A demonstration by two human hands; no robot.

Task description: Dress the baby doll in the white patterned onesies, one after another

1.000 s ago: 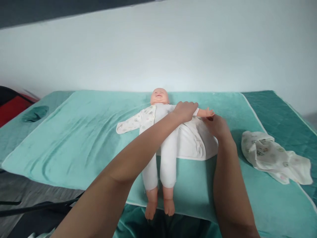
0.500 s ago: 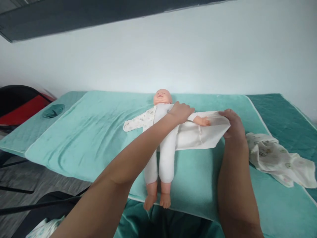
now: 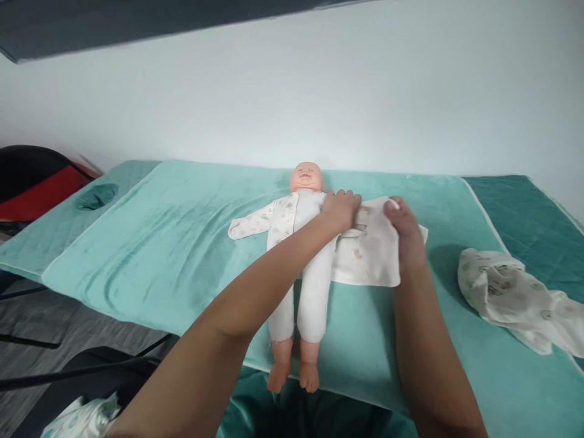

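A baby doll point(image 3: 306, 177) lies on its back on a teal towel point(image 3: 173, 243), head toward the wall, in a white bodysuit and a printed open jacket point(image 3: 370, 249). My left hand point(image 3: 340, 210) rests on the doll's chest and shoulder, fingers curled down on the cloth. My right hand point(image 3: 404, 234) grips the jacket's loose right panel, folded over the doll's arm, which is hidden. The jacket's other sleeve point(image 3: 250, 224) lies flat to the left.
A crumpled printed garment point(image 3: 515, 295) lies on the towel at right. A darker teal quilt point(image 3: 529, 225) covers the bed's right end. A small teal cloth point(image 3: 95, 196) sits far left, beside a red and black object point(image 3: 36, 185). Printed fabric point(image 3: 82, 420) shows at bottom left.
My right hand has drawn the jacket's right panel inward over the doll's bare arm, which is now covered. My left hand stays on the doll's chest.
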